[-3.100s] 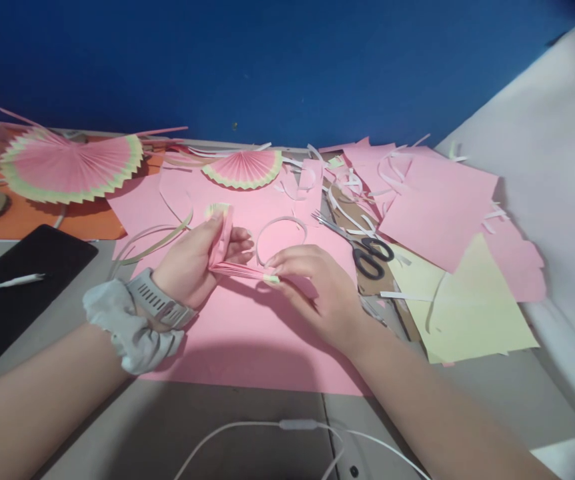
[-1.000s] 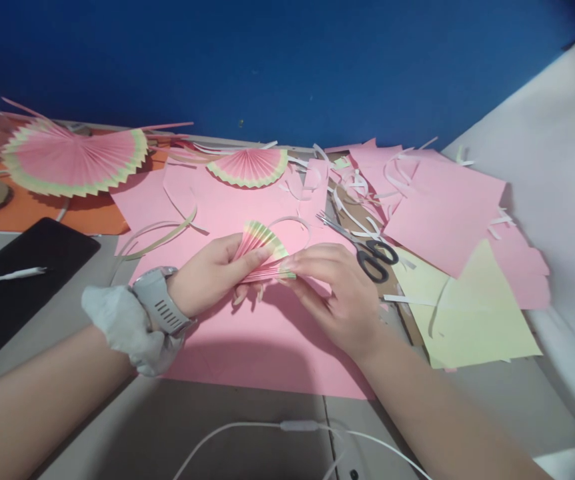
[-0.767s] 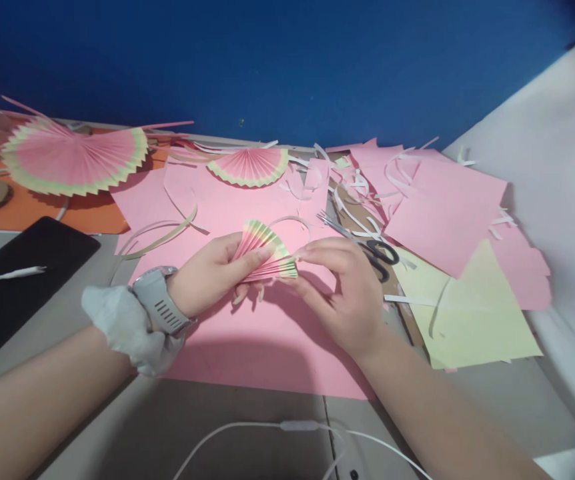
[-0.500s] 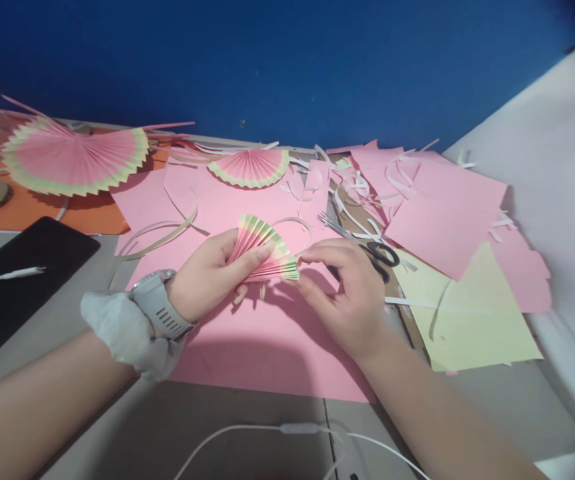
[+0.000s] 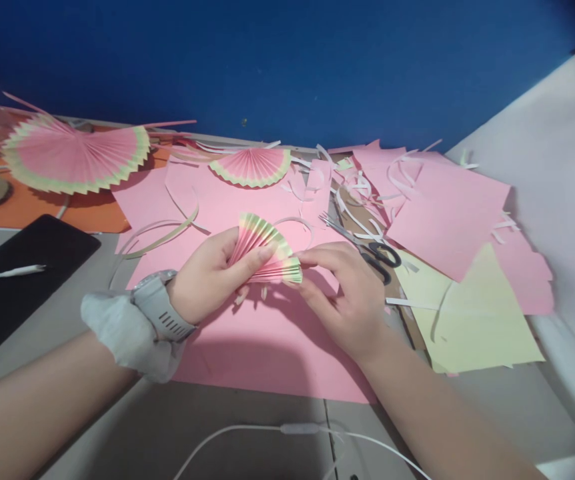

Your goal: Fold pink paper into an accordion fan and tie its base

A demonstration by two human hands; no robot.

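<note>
A small pleated paper fan (image 5: 261, 235), pink with a pale yellow and green rim, is held above a pink paper sheet (image 5: 267, 333). My left hand (image 5: 217, 267) grips it, the thumb lying across the folds. On the fan's right, the thumb and index finger of my right hand (image 5: 342, 287) pinch the edge of the pleats, which are pressed together there. Scissors (image 5: 367, 248) with black handles lie just beyond my right hand. Farther back rest a second pleated fan (image 5: 252, 167) and a larger one (image 5: 77, 157) in the same colours.
Pink sheets (image 5: 447, 207) and a pale yellow sheet (image 5: 477, 320) lie to the right among white paper strips (image 5: 362, 227). A black tablet-like slab (image 5: 32, 267) with a white cable (image 5: 7, 274) on it is at left. A blue wall (image 5: 287, 67) stands behind.
The pleated end of the fan by my right fingertips has shifted slightly to the right. My left hand keeps its grip, and the view has moved a little.
</note>
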